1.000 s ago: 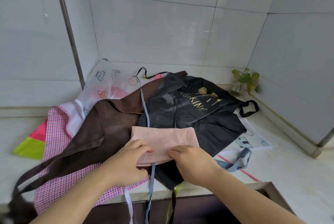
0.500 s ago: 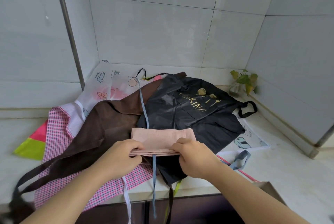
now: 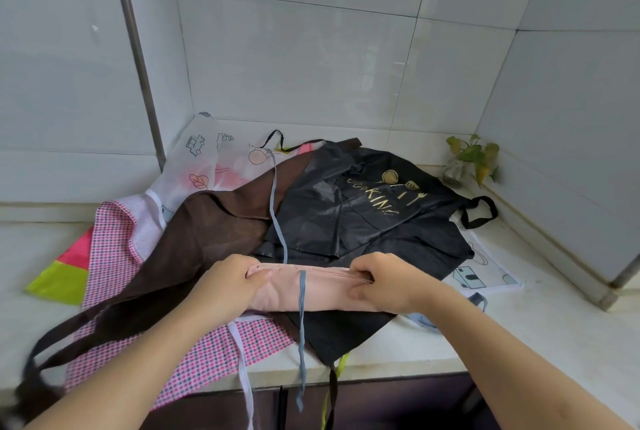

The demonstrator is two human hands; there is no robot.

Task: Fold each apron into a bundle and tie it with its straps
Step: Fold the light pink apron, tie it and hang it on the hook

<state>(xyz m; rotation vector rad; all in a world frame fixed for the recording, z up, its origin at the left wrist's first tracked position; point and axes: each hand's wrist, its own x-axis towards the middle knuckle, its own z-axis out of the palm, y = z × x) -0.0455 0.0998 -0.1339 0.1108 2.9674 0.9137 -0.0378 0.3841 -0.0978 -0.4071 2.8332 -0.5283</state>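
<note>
1. The pink apron (image 3: 311, 291) is folded into a narrow band lying on top of the heap at the front of the counter (image 3: 540, 336), its long axis running left to right between the 2 hands
2. The left hand (image 3: 228, 285) grips the band's left end with its fingers curled over the upper edge, and the right hand (image 3: 384, 282) pinches the stacked layers at the right end, thumb in front and fingers behind
3. The blue-grey strap (image 3: 302, 322) crosses the middle of the band at a right angle and hangs over the counter edge toward the person; another length of it trails away across the brown apron (image 3: 194, 242) and beside the black apron (image 3: 363, 221)
4. What the coming move turns on, as I judge it: the strap sits midway between both hands, so neither is clearly nearer, and 1 hand must let go of its end to take the strap while the other keeps the layers pressed
5. Judged from the layout, this apron is folded but not yet tied; the brown, black, pink checked apron (image 3: 114, 232) and white printed apron (image 3: 207, 159) lie spread out unfolded beneath
6. Risk: releasing either end may let the layers spring open
</note>
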